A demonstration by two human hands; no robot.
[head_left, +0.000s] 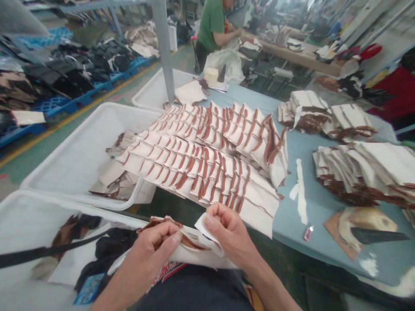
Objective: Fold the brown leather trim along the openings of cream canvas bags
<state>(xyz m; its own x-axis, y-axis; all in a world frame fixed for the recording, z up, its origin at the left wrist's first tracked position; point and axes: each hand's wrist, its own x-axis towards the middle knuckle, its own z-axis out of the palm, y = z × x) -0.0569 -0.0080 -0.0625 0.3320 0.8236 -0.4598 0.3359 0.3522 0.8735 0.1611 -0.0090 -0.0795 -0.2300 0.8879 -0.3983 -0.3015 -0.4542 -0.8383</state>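
Close to my body, my left hand [158, 246] pinches the edge of a white-backed brown leather-like piece [194, 255]. My right hand [231, 233] is closed at the other end of that piece, with a small white flap [201, 223] between thumb and fingers. Whether the flap belongs to the piece or is a separate strip, I cannot tell. Just beyond both hands, rows of overlapping white pieces with brown edges [259, 209] cover the table.
Stacks of similar pieces [385, 164] lie on the blue-grey table [296, 149] at right, with a white strip [301, 190], a small pink item [308, 233] and a tape roll [372, 220]. White bins [74, 129] stand at left. Beyond is a person in green [210, 26].
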